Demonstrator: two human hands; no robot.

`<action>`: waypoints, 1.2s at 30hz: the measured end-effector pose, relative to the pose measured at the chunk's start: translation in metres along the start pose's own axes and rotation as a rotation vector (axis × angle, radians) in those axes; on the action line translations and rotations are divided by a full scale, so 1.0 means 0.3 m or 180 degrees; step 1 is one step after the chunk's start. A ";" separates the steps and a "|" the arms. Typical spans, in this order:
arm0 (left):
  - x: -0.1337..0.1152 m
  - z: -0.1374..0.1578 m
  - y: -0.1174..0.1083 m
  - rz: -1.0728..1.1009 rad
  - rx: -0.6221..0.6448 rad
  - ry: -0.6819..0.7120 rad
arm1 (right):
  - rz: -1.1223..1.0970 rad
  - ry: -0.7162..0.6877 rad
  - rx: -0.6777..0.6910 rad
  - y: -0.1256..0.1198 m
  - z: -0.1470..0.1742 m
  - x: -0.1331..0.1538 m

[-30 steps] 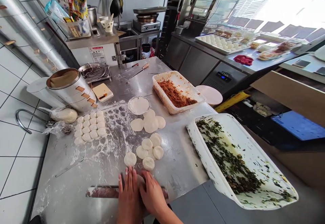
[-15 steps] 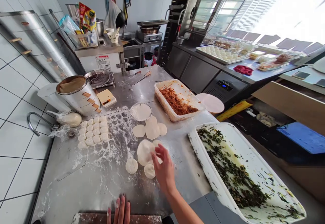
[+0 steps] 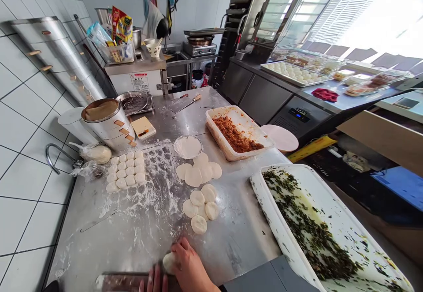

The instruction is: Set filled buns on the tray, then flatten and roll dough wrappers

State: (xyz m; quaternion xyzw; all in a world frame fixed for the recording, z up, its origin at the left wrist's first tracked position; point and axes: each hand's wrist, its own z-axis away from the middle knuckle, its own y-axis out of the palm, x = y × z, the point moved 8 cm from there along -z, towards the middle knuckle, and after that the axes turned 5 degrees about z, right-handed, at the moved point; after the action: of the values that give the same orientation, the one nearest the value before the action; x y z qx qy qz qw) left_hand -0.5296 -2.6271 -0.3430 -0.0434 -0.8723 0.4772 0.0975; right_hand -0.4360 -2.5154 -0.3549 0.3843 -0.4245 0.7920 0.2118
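At the bottom edge my left hand lies over a dark wooden rolling pin, its fingers stretched out and slightly blurred. Just right of it, my right hand is closed on the edge of a pale dough disc on the steel table. Farther up lie several small flattened dough rounds. Beyond them, larger rolled wrappers overlap beside a bowl of flour. Rows of dough pieces sit to the left on the floured surface.
A white tub of reddish-brown filling stands at the table's right. Nearer, a large white tub holds chopped greens. A metal cylinder, a small scale and a thin metal stick are on the left.
My right hand has put a large wrapper onto the far pile, then come back toward me and taken a small dough disc to the rolling pin. My left hand stays at the pin.
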 end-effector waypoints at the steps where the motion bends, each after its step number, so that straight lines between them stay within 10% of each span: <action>1: 0.013 -0.049 0.029 0.0102 0.0319 -0.0052 | 0.0005 -0.0037 0.0030 0.011 0.004 -0.002; 5: 0.036 -0.105 0.111 0.0278 0.1176 -0.0230 | 0.0132 -0.0184 0.0026 0.015 -0.040 0.000; 11: -0.048 0.025 -0.019 -0.0054 0.0145 0.0126 | -0.0130 0.0204 -0.0179 0.016 0.086 -0.082; 16: -0.050 -0.068 0.110 0.0338 0.1272 -0.0076 | 0.0252 0.0165 -0.0226 -0.013 0.051 -0.061; 21: -0.103 0.062 -0.025 0.0122 -0.0683 0.0094 | 0.0011 0.0355 -0.0135 -0.010 0.082 -0.093; 27: -0.076 -0.014 0.111 0.0278 0.1230 -0.0158 | 0.0117 0.0232 -0.0274 -0.019 0.080 -0.084; 32: -0.127 0.103 -0.023 0.0097 -0.0197 0.0298 | -0.0328 0.0558 -0.0284 -0.029 0.114 -0.136; 36: -0.102 0.045 0.071 0.0315 0.0829 -0.0008 | -0.0257 0.0409 -0.0320 -0.024 0.104 -0.119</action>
State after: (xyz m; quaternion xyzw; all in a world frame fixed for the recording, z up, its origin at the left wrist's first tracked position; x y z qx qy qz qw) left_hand -0.5030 -2.6319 -0.3718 -0.0727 -0.7999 0.5907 0.0775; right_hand -0.3960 -2.5378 -0.3686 0.3384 -0.4334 0.7835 0.2894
